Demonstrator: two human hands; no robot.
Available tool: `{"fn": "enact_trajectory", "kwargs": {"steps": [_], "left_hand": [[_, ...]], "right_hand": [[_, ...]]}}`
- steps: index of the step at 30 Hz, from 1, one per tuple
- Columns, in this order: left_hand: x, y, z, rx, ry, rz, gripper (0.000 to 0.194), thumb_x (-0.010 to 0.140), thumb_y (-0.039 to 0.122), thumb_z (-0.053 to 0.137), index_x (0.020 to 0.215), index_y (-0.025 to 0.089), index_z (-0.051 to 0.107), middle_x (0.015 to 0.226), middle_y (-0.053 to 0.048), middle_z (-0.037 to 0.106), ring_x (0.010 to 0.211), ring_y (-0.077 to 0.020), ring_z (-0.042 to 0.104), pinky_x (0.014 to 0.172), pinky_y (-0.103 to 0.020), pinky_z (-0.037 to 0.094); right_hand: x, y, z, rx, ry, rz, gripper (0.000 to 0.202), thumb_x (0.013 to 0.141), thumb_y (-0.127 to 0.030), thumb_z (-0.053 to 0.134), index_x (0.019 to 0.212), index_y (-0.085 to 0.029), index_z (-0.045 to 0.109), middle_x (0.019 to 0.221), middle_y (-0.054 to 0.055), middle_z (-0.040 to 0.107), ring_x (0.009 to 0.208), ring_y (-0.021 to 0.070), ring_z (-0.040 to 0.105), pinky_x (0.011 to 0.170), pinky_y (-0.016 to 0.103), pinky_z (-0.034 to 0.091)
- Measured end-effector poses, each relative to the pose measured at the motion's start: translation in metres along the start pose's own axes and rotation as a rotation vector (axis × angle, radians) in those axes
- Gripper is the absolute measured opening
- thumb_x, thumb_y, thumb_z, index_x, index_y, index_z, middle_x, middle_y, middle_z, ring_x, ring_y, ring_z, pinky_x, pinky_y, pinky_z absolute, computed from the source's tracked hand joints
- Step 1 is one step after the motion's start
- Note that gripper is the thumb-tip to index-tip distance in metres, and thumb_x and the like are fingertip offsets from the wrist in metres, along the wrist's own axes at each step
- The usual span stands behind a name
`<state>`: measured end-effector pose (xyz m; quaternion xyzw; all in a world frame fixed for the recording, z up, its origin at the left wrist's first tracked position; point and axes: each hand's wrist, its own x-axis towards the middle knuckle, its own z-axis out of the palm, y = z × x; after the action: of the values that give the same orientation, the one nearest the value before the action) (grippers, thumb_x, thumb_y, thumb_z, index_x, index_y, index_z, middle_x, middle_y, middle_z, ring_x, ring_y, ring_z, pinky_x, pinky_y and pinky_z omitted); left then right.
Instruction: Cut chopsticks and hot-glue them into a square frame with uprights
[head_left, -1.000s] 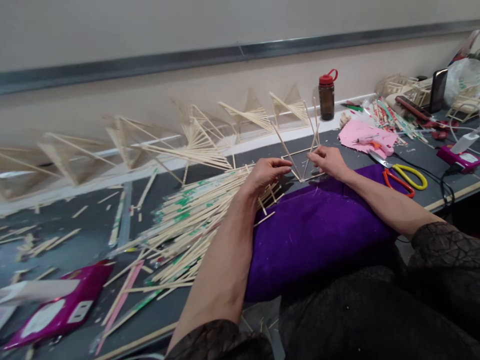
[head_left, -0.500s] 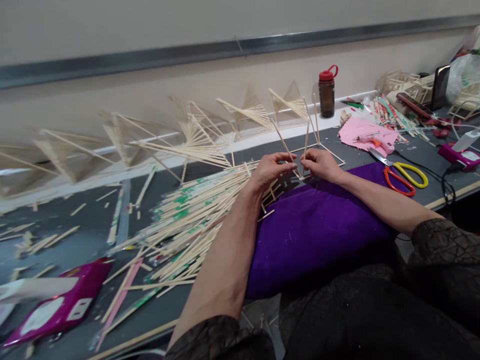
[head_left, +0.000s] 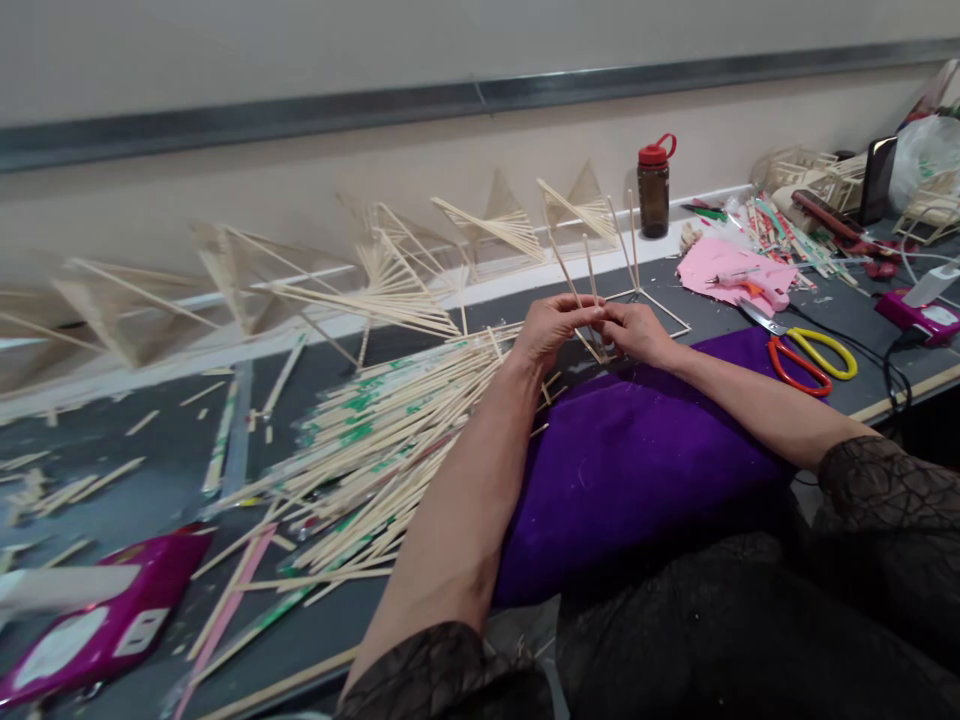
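My left hand (head_left: 553,325) and my right hand (head_left: 636,330) meet over a small frame of thin wooden sticks (head_left: 664,307), several of them standing upright. Thumb and fingers of my left hand pinch one leaning wooden stick (head_left: 564,262). In my right hand's closed fingers is a second stick (head_left: 589,265), its foot near the same front corner of the frame. The fingertips of both hands touch or almost touch, hiding the middle of these sticks. Purple cloth (head_left: 637,470) lies just below my hands.
A heap of loose sticks (head_left: 390,430) spreads to the left, with twisted stick models (head_left: 405,290) behind it. To the right lie scissors (head_left: 806,350), a glue gun (head_left: 765,290) on pink paper (head_left: 697,262), and a cable. A brown bottle (head_left: 654,195) stands at the wall.
My hands have come together. The stick in my right hand has tipped left toward the one in my left hand. The view has shifted slightly.
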<state>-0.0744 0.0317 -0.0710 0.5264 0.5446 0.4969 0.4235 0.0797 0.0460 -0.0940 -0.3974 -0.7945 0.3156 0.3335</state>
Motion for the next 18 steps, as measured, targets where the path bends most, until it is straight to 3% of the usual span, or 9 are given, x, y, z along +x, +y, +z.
{"fn": "enact_trajectory", "kwargs": {"steps": [9,14,18], "left_hand": [[0.002,-0.003,-0.001,0.035,-0.007,0.013,0.028,0.056,0.033,0.082,0.079,0.017,0.082,0.077,-0.007,0.076,0.067,-0.0145,0.057,0.058,-0.027,0.038],[0.007,-0.008,-0.008,0.078,-0.003,0.032,0.036,0.051,0.042,0.086,0.077,0.017,0.082,0.074,-0.007,0.074,0.061,-0.0127,0.050,0.055,-0.026,0.031],[0.010,-0.007,-0.010,0.113,-0.006,0.036,0.040,0.049,0.047,0.088,0.076,0.018,0.082,0.076,-0.007,0.075,0.061,-0.0128,0.048,0.055,-0.026,0.030]], "right_hand": [[0.001,0.002,0.001,0.007,-0.013,0.006,0.028,0.098,-0.022,0.050,0.078,-0.015,0.068,0.073,0.000,0.070,0.055,0.0085,0.059,0.062,0.020,0.045],[0.003,-0.001,0.000,-0.178,-0.016,-0.024,0.022,0.097,-0.019,0.054,0.089,-0.018,0.074,0.087,0.003,0.077,0.078,0.0129,0.068,0.072,0.021,0.045],[-0.004,-0.011,-0.020,-0.318,-0.033,0.024,0.021,0.093,-0.029,0.061,0.104,-0.018,0.075,0.099,0.006,0.078,0.088,0.0176,0.069,0.072,0.025,0.044]]}}
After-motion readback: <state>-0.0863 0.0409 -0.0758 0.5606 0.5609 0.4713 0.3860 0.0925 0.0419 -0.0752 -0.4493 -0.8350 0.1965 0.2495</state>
